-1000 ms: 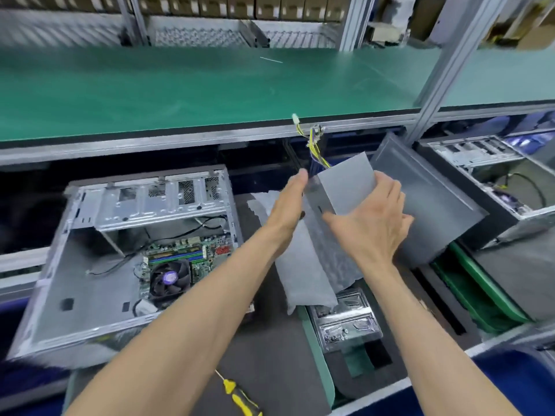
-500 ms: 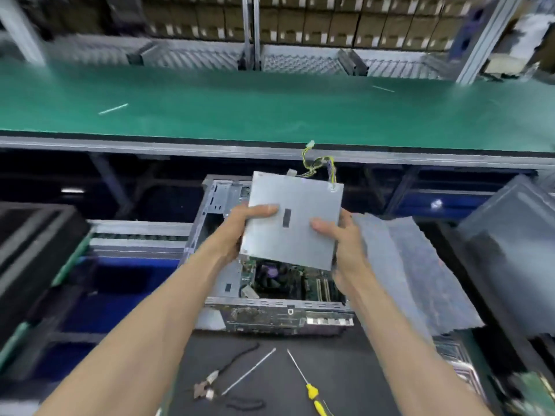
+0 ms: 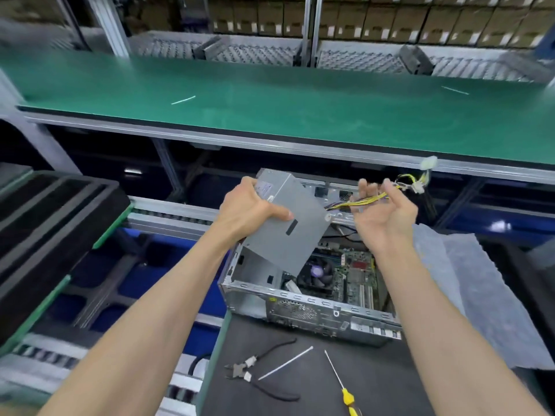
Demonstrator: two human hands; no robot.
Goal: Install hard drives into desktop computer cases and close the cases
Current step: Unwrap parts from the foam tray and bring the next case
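Observation:
An open desktop case [image 3: 303, 307] stands on the dark mat, its motherboard and fan [image 3: 316, 273] exposed. Above its left half I hold a grey metal box [image 3: 288, 232], tilted, with a yellow and black cable bundle [image 3: 369, 199] coming out of its right end. My left hand [image 3: 249, 208] grips the box at its upper left corner, thumb across the top face. My right hand [image 3: 384, 214], palm up with fingers curled, holds the cable bundle; the white connectors [image 3: 426, 169] dangle beyond it.
A yellow-handled screwdriver [image 3: 345, 391], a white rod [image 3: 285, 363] and black pliers [image 3: 255, 373] lie on the mat in front of the case. Grey foam wrap [image 3: 480, 289] lies to the right. Black foam trays [image 3: 45, 223] stack at left. A green shelf [image 3: 270, 106] runs above.
The box has tilted and come lower over the case. My right hand left the box's edge and took hold of the cable bundle. The view has shifted slightly closer.

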